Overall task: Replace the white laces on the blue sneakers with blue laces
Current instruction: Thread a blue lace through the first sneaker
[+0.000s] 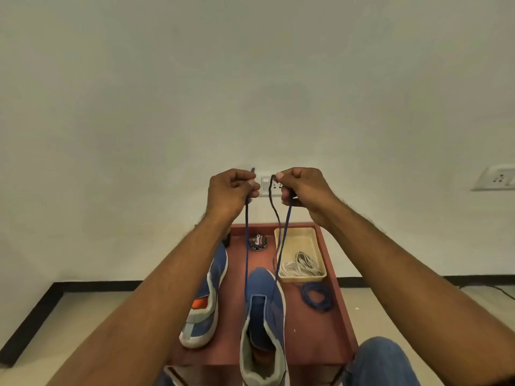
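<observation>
A blue sneaker [264, 307] stands on the small reddish table [312, 338], toe pointing away. A blue lace [246, 246] runs up from its front in two taut strands. My left hand [231, 192] pinches one end and my right hand [301, 188] pinches the other, both raised high above the shoe. A second blue sneaker [207, 299] with an orange patch lies on its side at the left, partly behind my left forearm. Another blue lace [317, 298] lies coiled on the table to the right. White laces [301, 267] lie bundled in a beige tray [296, 232].
A round black polish tin [257, 241] sits at the table's back. A dark object [228, 238] peeks out behind my left arm. A wall socket [274, 186] is behind my hands, another socket [496, 178] at the right. My jeans-clad knee [381, 360] is at the lower right.
</observation>
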